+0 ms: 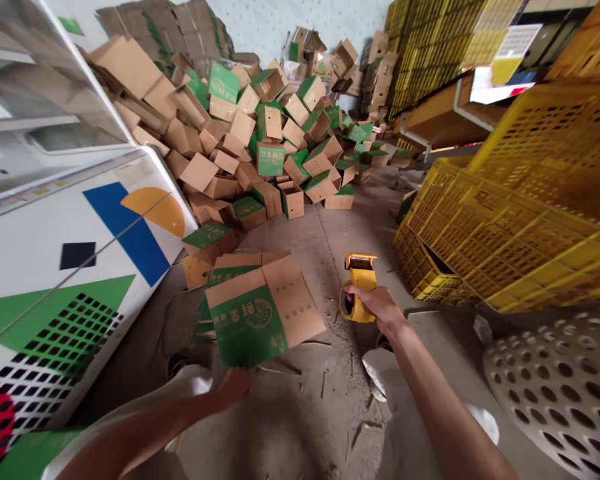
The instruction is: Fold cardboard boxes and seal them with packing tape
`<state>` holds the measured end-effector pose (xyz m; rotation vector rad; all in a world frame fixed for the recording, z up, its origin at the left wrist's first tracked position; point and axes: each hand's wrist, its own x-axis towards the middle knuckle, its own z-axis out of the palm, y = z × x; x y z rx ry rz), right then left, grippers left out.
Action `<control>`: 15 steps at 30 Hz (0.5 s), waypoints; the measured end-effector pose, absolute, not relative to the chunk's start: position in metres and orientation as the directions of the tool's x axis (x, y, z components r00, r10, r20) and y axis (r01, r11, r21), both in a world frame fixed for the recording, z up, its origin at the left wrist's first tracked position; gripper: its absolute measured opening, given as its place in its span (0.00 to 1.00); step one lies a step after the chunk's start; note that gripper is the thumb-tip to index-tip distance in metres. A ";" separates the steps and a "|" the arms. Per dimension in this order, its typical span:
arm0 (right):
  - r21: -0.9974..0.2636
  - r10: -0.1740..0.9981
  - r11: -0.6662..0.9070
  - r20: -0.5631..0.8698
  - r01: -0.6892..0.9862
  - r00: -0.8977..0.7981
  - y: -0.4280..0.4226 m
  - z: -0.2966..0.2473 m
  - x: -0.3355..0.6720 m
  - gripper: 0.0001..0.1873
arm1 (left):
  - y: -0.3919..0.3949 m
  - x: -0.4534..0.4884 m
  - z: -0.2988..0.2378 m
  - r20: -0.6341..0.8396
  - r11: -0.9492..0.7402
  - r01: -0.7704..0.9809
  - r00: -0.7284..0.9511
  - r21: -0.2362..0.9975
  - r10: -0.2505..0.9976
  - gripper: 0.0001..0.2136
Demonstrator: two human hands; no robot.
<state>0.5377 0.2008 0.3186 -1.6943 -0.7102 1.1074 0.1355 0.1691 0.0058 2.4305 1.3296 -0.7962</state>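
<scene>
My left hand (234,388) grips the near edge of a flattened brown and green cardboard box (263,311) and holds it up over the dusty concrete floor. My right hand (375,301) is closed round the handle of a yellow tape dispenser (359,288), which points away from me, to the right of the box. Under the held box lies a small stack of more flat boxes (233,265).
A large heap of assembled brown and green boxes (275,143) fills the far floor. Yellow plastic crates (510,220) are stacked on the right. A white panel with coloured shapes (65,280) stands at left. A perforated white round object (565,387) sits at near right.
</scene>
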 end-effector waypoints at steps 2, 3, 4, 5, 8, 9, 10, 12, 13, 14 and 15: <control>-0.931 0.842 -0.364 -0.343 -0.031 0.416 0.200 0.318 0.539 0.09 | 0.181 0.143 0.006 -0.551 -0.504 0.862 0.397 -0.050 0.734 0.19; -0.932 0.844 -0.361 -0.339 -0.027 0.416 0.200 0.317 0.539 0.09 | 0.193 0.147 0.010 -0.502 -0.484 0.874 0.396 -0.052 0.769 0.21; -0.934 0.847 -0.357 -0.332 -0.019 0.416 0.201 0.317 0.539 0.08 | 0.207 0.151 0.015 -0.406 -0.465 0.882 0.399 -0.074 0.822 0.24; -0.933 0.847 -0.360 -0.330 -0.007 0.417 0.201 0.317 0.539 0.08 | 0.223 0.153 0.022 -0.316 -0.449 0.888 0.399 -0.102 0.861 0.26; -0.925 0.846 -0.379 -0.336 0.023 0.414 0.202 0.316 0.539 0.07 | 0.269 0.150 0.041 -0.056 -0.358 0.915 0.354 -0.187 0.933 0.33; -0.926 0.849 -0.376 -0.333 0.028 0.410 0.202 0.316 0.538 0.07 | 0.280 0.147 0.044 -0.002 -0.338 0.919 0.345 -0.205 0.939 0.35; -0.926 0.851 -0.376 -0.333 0.029 0.406 0.202 0.317 0.538 0.08 | 0.287 0.143 0.046 0.030 -0.329 0.919 0.343 -0.217 0.939 0.38; -0.926 0.853 -0.377 -0.336 0.026 0.399 0.202 0.317 0.537 0.08 | 0.294 0.139 0.047 0.023 -0.329 0.918 0.342 -0.220 0.939 0.40; -0.923 0.853 -0.383 -0.342 0.028 0.395 0.201 0.318 0.537 0.09 | 0.293 0.137 0.047 0.005 -0.322 0.922 0.331 -0.212 0.944 0.37; -0.921 0.853 -0.388 -0.346 0.034 0.390 0.201 0.318 0.537 0.09 | 0.291 0.136 0.047 -0.013 -0.305 0.931 0.309 -0.202 0.951 0.34; -0.918 0.856 -0.394 -0.346 0.050 0.384 0.201 0.317 0.538 0.09 | 0.289 0.135 0.049 -0.028 -0.278 0.941 0.278 -0.193 0.960 0.30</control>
